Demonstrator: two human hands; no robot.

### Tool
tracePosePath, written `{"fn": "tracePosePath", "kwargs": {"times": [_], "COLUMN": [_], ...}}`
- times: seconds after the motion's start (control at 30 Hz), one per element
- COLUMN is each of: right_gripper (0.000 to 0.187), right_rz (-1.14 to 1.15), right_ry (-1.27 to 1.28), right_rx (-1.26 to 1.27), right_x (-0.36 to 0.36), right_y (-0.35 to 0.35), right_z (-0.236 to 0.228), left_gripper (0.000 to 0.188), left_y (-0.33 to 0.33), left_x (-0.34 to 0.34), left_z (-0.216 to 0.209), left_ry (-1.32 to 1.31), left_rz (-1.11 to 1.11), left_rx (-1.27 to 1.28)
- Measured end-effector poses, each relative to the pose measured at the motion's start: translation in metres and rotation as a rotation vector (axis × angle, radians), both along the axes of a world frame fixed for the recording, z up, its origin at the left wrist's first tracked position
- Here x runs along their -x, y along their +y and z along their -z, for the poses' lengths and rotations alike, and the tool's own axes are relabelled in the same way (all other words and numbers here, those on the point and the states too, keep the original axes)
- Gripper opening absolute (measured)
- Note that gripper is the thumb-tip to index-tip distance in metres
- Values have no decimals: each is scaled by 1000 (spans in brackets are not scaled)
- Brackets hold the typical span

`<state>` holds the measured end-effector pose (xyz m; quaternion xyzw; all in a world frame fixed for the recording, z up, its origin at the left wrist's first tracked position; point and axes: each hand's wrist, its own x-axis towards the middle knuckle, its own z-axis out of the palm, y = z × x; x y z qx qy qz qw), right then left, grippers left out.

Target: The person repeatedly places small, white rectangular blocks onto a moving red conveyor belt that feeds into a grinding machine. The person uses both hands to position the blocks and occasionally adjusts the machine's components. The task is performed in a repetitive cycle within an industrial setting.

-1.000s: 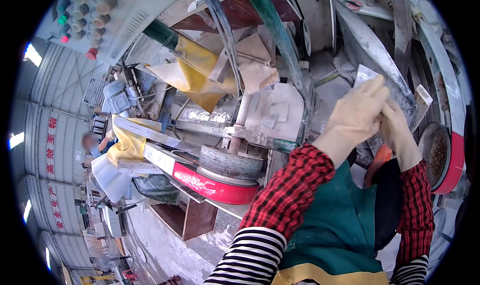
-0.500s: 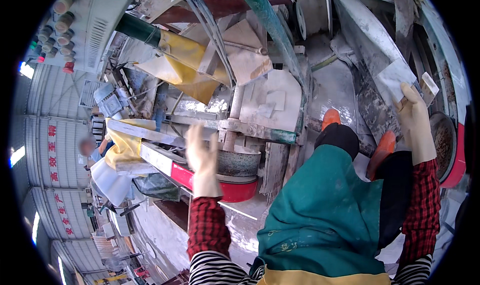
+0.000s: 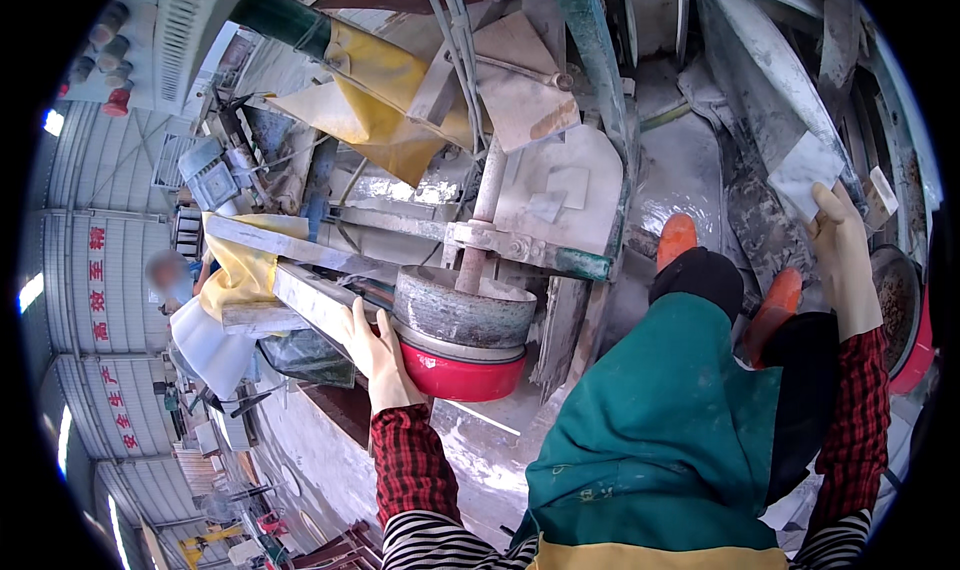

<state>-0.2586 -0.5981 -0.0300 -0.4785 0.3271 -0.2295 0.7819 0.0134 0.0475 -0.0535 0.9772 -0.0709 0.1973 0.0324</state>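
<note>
My left hand point(image 3: 377, 358), in a pale rubber glove, lies at the left end of a red-rimmed pan point(image 3: 465, 373), beside a long pale bar. Its fingers are extended and the thumb is apart. Above that rim sits a round, speckled grey grinding drum point(image 3: 466, 308) with a vertical shaft. At the right, my right hand point(image 3: 842, 255), gloved alike, pinches the lower corner of a small white stone tile point(image 3: 803, 174). The tile leans against a grey slanted trough wall point(image 3: 765, 90). Some of the right fingers are hidden behind the tile's edge.
Yellow sheeting point(image 3: 385, 90) hangs over the machine frame, near a green metal post point(image 3: 590, 55). A second red-rimmed round pan point(image 3: 900, 320) stands at the far right. A control panel with knobs point(image 3: 115, 60) is at upper left. Another person point(image 3: 178, 282) is in the left background.
My left hand has moved down and left from the air before the shaft onto the red pan's end. My right hand stays on the tile. The view has shifted slightly.
</note>
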Motion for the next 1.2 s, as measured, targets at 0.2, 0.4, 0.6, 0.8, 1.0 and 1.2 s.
{"fn": "tracePosePath", "kwargs": {"times": [0.2, 0.4, 0.6, 0.8, 1.0, 1.2], "right_gripper": [58, 57, 48, 38, 51, 25], "right_rz": [-26, -23, -3, 67, 124, -298], "right_ry": [13, 68, 206, 245, 311, 514], "right_rx": [47, 111, 154, 247, 331, 1131], "right_x": [7, 11, 25, 23, 33, 62], "right_y": [-3, -1, -20, 4, 2, -10], "right_z": [1, -8, 9, -9, -6, -33], "left_gripper": [50, 49, 48, 49, 49, 49], "left_y": [-6, -1, -4, 2, 6, -22], "left_x": [3, 2, 6, 6, 16, 31], "left_z": [-1, 4, 2, 4, -1, -12], "left_ry": [22, -8, 20, 67, 87, 233], "left_rz": [-19, 3, -26, 8, 27, -11], "left_rx": [-15, -44, -33, 21, 57, 320]}}
